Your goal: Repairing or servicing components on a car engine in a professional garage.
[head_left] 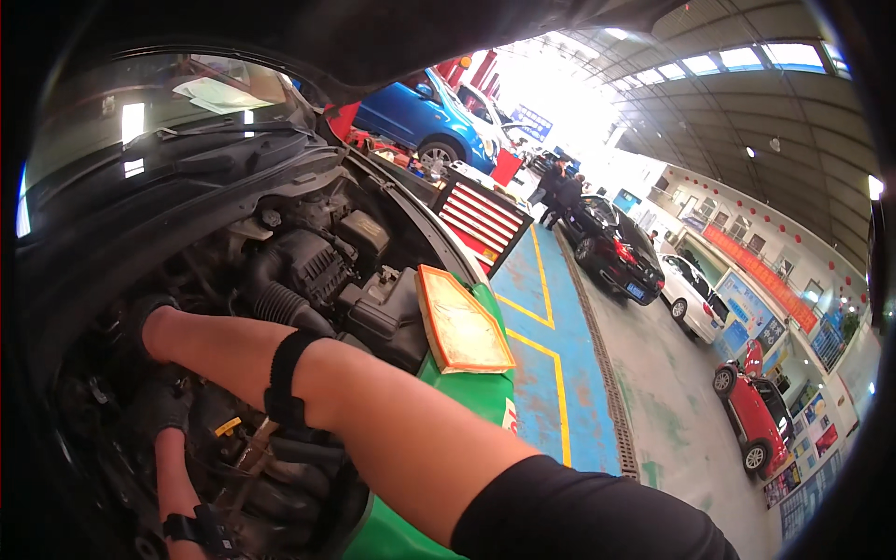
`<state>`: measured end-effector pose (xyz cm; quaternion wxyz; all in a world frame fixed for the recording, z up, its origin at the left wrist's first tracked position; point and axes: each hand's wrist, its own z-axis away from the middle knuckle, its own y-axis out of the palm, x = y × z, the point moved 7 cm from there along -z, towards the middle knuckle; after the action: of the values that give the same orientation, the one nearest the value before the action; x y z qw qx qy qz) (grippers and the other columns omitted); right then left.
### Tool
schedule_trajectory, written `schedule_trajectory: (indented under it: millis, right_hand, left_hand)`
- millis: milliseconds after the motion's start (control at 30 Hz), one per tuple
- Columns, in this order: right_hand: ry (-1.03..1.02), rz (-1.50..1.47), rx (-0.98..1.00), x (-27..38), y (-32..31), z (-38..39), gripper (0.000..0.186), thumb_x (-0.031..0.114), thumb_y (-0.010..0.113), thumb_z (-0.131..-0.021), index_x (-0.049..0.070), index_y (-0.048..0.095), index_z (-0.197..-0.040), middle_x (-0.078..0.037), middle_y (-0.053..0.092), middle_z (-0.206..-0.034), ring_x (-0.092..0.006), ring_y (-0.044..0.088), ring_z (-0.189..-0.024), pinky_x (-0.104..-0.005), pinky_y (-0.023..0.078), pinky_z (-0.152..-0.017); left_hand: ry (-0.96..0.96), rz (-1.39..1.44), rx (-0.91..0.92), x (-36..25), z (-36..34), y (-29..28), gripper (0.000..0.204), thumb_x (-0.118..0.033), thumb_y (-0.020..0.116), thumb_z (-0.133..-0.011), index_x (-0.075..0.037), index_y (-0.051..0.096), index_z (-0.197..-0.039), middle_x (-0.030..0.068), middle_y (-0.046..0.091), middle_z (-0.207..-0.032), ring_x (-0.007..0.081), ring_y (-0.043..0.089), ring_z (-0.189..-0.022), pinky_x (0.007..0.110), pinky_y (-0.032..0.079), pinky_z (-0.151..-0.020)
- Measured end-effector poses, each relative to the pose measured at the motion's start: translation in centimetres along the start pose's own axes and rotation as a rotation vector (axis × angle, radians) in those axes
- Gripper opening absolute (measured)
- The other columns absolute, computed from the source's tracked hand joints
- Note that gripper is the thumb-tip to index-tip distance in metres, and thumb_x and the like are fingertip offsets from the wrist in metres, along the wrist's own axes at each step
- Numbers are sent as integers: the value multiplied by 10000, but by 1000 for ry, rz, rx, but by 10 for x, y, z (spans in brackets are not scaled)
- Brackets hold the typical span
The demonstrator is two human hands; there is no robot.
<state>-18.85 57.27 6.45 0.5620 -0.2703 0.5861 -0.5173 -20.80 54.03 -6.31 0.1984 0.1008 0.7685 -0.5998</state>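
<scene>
My right arm reaches across the engine bay, and my right hand (149, 322), in a dark glove, is down among the parts at its far left. Just below it my left hand (166, 407), also in a dark glove, sits close to the engine. The fingers of both hands are lost in shadow against dark parts, so I cannot make out what they touch. Near my left hand is a yellow-handled dipstick (227, 427). A black ribbed air intake hose (285, 301) runs from the air filter box (313, 264) beyond my right forearm.
An orange-framed air filter (462, 322) lies on the green fender cover (485, 387). Behind it stands a red and black tool cabinet (481, 219) with drawers. Overhead is the raised hood (308, 37). Several cars, including a blue one (411, 112), and people (560, 194) are farther off.
</scene>
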Motion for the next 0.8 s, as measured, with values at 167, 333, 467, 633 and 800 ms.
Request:
schedule_trajectory:
  millis: [167,333,467,633,800]
  right_hand:
    - [67,-37,22,-10,7,5,447,263,666,-800,153,668,-1234,-104,643,-1273,-274,628,-1140,-396,505,-929]
    - [286,-283,-71,-24,-1,18,462,202,721,-748,154,685,-1206,-107,659,-1242,-275,634,-1131,-393,508,-923]
    - [235,-201,-37,-20,-6,24,443,197,720,-741,154,695,-1182,-101,666,-1228,-273,638,-1122,-397,516,-906]
    - [149,-65,-45,-14,-9,18,420,191,720,-733,156,708,-1152,-93,674,-1212,-271,643,-1110,-401,525,-884]
    - [464,-305,-87,-29,-8,23,403,190,711,-735,154,715,-1137,-84,678,-1207,-267,647,-1102,-399,528,-870]
  left_hand:
    - [31,122,55,2,-1,13,364,-365,680,-785,-147,704,-1076,140,694,-1067,356,659,-963,402,517,-826]
    - [112,107,-87,-2,-3,3,356,-346,677,-784,-130,704,-1065,159,690,-1029,372,658,-930,417,514,-807]
    - [11,68,118,0,-2,9,414,-375,656,-793,-130,693,-1124,125,656,-1197,309,622,-1098,384,482,-951]
    - [-16,30,183,-7,0,0,427,-377,645,-799,-148,680,-1158,114,646,-1224,311,617,-1109,384,480,-956]
    - [-39,50,180,-19,8,-18,428,-394,658,-781,-175,680,-1148,115,645,-1222,310,624,-1093,389,489,-934]
